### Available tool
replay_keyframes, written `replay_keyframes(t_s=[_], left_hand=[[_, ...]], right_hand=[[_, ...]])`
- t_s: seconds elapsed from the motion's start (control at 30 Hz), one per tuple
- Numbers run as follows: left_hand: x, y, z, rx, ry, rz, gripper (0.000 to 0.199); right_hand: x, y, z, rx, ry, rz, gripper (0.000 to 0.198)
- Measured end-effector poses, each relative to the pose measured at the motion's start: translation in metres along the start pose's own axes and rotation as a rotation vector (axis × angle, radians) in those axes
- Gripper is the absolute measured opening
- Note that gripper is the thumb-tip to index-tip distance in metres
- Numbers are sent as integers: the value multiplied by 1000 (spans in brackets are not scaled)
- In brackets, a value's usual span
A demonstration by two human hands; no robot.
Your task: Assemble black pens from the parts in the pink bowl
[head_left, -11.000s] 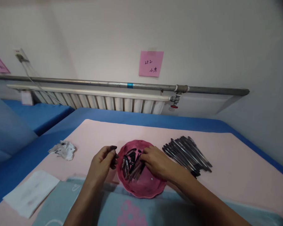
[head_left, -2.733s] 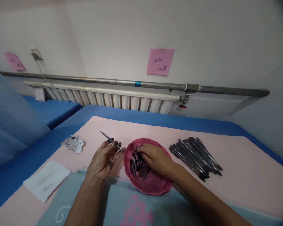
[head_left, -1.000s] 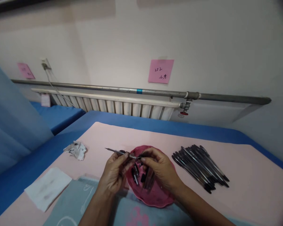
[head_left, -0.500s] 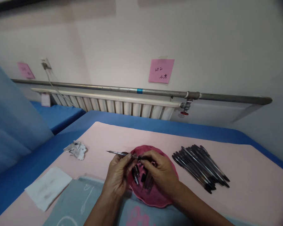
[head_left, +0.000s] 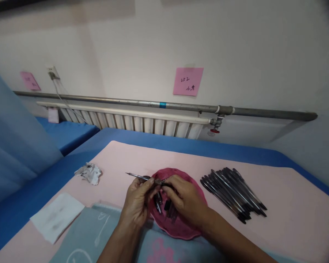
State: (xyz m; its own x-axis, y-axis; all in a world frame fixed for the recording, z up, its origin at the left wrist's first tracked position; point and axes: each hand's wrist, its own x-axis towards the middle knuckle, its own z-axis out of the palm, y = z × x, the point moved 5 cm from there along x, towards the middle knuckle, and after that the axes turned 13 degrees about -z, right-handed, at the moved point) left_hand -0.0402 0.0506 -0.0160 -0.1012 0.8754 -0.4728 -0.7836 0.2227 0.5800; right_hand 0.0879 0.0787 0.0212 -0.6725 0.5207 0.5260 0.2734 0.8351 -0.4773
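My left hand (head_left: 138,201) is closed round a slim pen (head_left: 138,176), whose pointed tip sticks out to the left. At its other end, the fingers of my right hand (head_left: 185,199) pinch a small dark pen part (head_left: 164,182); the fingers partly hide it. Both hands meet over a dark pink dish (head_left: 182,232) with a wavy rim. Inside the dish lie loose dark pen parts (head_left: 158,207), some of them hidden behind my right hand.
To the right, several black-capped pens (head_left: 233,193) lie in a bunch on the pink sheet (head_left: 287,212). Crumpled stained paper (head_left: 90,173) and a folded white tissue (head_left: 57,217) lie on the left. A grey-green cloth (head_left: 104,223) is in front. Behind are a radiator (head_left: 142,122) and pipe.
The pen has shifted slightly to the right and tilted more, its tip now higher. My right fingers have moved slightly at its end. Both hands remain over the dish.
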Motion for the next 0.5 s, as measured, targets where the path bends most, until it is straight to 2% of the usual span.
replay_keyframes(t_s=[0.07,0.2,0.33,0.5], left_hand=[[0,1,0,10,-8,7,14],[-1,2,0,37,4,14,15],[1,2,0,51,-5,22,20],[2,1,-2,72,-4,27,29]], right_hand=[[0,-1,1,-37,-45,-25,21],[-1,0,1,-94,-59,-21,13],[-2,-2,4,-126,-91,-76,19],[-3,-3,4,-160,-75,-90,12]])
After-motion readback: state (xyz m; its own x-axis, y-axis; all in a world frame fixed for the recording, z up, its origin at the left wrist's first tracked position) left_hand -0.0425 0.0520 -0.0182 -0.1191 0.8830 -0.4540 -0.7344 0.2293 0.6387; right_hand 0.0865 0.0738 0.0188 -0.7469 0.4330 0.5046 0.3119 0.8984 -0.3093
